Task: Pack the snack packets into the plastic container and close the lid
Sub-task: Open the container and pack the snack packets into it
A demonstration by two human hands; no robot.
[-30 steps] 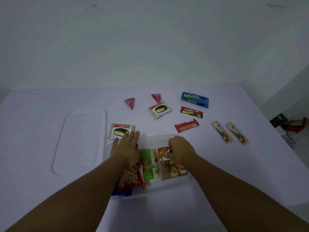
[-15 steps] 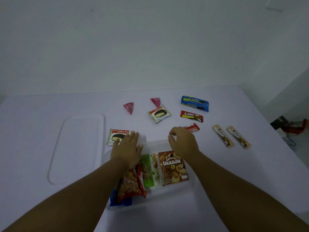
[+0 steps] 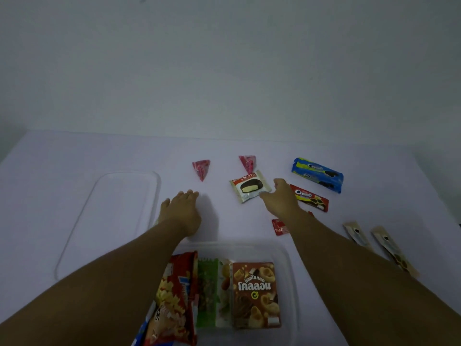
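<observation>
Clear container (image 3: 287, 260) sits on the white bench (image 3: 74, 156) near the front edge, lid (image 3: 109, 221) off and lying flat to its left, long axis running front to back. Inside, packets stand side by side with long axes front to back: brown box (image 3: 255, 294) with Thai lettering facing up, pale nut packet (image 3: 225, 293), green packet (image 3: 206, 293), red chip bag (image 3: 172, 300) partly under the left forearm, writing unreadable. Left hand (image 3: 180, 213) lies palm down on the bench beyond the container, fingers (image 3: 188, 194) spread flat, gripping nothing I can see; something pale shows at its left edge, can't tell what. Right hand (image 3: 280, 198) reaches out with fingers loose and apart, thumb touching the corner of a "Choco Pie" packet (image 3: 250, 186), not gripped. Blue cookie pack (image 3: 317, 174) lies angled behind it, "Cream-O"-style logo too blurred to confirm. Red cookie pack (image 3: 311, 197) just right of the hand. Small red sachet (image 3: 279, 227) beside the right forearm. Two pink triangle packets (image 3: 201, 169) (image 3: 247, 163) point toward the front. Two tan sticks (image 3: 356, 233) (image 3: 391, 248) lie parallel at right.
</observation>
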